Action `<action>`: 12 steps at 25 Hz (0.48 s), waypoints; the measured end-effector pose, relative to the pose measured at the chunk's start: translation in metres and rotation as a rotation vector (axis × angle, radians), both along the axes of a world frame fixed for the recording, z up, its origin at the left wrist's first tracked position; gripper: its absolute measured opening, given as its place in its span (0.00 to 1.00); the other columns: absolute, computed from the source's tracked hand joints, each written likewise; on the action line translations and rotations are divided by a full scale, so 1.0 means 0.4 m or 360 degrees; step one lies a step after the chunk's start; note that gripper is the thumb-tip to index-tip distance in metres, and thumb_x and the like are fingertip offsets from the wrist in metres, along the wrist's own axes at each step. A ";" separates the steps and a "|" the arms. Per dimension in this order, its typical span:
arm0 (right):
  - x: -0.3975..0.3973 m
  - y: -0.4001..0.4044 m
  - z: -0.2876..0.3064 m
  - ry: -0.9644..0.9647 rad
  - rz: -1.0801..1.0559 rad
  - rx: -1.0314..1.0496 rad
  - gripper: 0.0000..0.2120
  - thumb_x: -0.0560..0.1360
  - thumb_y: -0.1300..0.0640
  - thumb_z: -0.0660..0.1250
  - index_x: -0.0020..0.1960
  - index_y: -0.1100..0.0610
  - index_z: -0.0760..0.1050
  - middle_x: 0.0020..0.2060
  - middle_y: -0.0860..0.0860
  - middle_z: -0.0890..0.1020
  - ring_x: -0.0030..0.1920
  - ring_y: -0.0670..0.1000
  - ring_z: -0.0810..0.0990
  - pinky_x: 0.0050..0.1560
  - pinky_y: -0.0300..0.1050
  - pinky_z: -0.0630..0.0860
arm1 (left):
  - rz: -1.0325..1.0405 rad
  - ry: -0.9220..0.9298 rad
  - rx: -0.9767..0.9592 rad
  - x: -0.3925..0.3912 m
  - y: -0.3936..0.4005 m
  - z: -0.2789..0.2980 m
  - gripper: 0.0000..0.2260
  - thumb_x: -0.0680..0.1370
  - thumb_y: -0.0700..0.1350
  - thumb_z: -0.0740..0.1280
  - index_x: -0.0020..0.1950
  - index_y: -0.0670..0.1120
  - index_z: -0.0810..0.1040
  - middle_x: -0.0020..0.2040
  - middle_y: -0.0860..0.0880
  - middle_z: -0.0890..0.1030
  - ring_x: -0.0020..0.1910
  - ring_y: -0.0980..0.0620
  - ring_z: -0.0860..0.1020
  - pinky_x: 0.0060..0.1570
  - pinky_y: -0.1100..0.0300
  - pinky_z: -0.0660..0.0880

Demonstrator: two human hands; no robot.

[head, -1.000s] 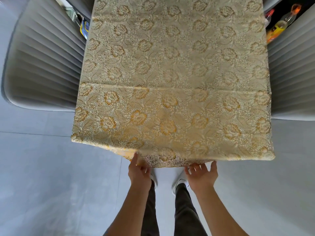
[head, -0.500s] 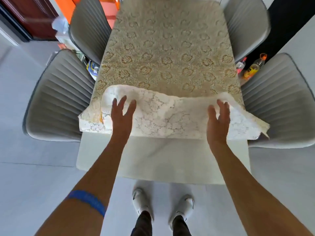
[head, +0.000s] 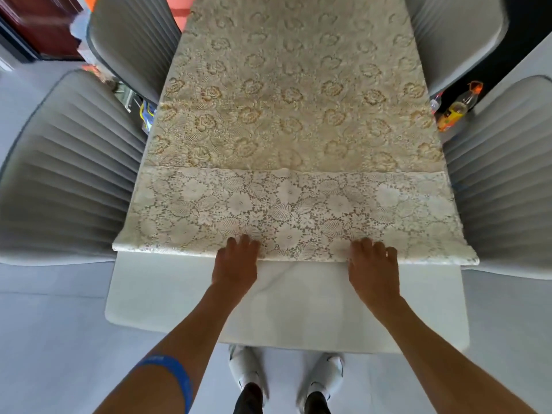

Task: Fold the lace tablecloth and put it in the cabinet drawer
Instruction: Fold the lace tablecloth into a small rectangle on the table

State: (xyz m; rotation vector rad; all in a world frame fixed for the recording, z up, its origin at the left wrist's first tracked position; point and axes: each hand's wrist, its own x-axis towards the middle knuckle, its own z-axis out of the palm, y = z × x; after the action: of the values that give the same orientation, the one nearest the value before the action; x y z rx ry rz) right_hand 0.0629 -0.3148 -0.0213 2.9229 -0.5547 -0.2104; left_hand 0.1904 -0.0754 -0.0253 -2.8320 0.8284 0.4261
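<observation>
The cream and gold lace tablecloth [head: 292, 94] lies along the white table [head: 286, 303]. Its near end is folded back, so a paler strip [head: 286, 207] shows the underside, and the table's near end is bare. My left hand [head: 236, 264] and my right hand [head: 375, 270] sit side by side on the near fold edge. Their fingers are curled onto the lace and the thumbs are hidden at the fold. No cabinet drawer is in view.
Grey ribbed chairs stand close on both sides: left [head: 68, 171], right [head: 504, 171], and two further back [head: 131, 40] [head: 454, 37]. A bottle with an orange cap [head: 457, 107] stands on the floor at the right. My white shoes [head: 286, 372] are at the table's near edge.
The near end went from hanging over the table edge to being lifted and laid back on the cloth. My hands have come back from the flap to the new fold edge, closer together.
</observation>
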 end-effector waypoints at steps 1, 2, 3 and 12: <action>0.006 -0.008 -0.001 0.0012 0.0029 -0.0024 0.08 0.68 0.64 0.72 0.47 0.63 0.79 0.41 0.60 0.82 0.39 0.62 0.81 0.45 0.56 0.75 | -0.0009 0.0001 -0.0011 0.003 -0.004 -0.003 0.18 0.78 0.40 0.57 0.68 0.48 0.68 0.67 0.47 0.71 0.61 0.45 0.71 0.53 0.53 0.74; 0.006 -0.013 0.000 0.0028 0.0030 0.0015 0.07 0.67 0.63 0.73 0.44 0.63 0.79 0.38 0.59 0.81 0.37 0.61 0.81 0.44 0.56 0.75 | -0.0006 0.0020 -0.0026 0.002 -0.005 0.003 0.16 0.78 0.41 0.57 0.65 0.47 0.70 0.64 0.48 0.73 0.58 0.45 0.73 0.50 0.54 0.74; -0.002 -0.011 0.006 0.0050 0.0014 0.0091 0.06 0.67 0.63 0.73 0.42 0.62 0.79 0.36 0.59 0.81 0.36 0.61 0.81 0.44 0.55 0.75 | -0.0010 0.0041 -0.0022 -0.008 0.001 0.011 0.14 0.79 0.42 0.57 0.63 0.47 0.72 0.61 0.48 0.75 0.56 0.46 0.75 0.47 0.54 0.75; -0.254 0.078 0.084 0.0587 -0.0027 0.0570 0.14 0.62 0.60 0.69 0.47 0.57 0.76 0.44 0.52 0.80 0.47 0.59 0.78 0.47 0.51 0.71 | 0.0150 0.0734 0.0273 -0.219 0.083 0.104 0.20 0.70 0.45 0.65 0.62 0.51 0.72 0.63 0.49 0.71 0.61 0.46 0.71 0.62 0.50 0.68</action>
State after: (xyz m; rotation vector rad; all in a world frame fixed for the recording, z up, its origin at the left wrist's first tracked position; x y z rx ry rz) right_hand -0.0389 -0.2834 0.0124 3.0924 -0.5255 -0.9152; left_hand 0.1030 -0.0423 0.0162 -2.6520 0.6860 1.1355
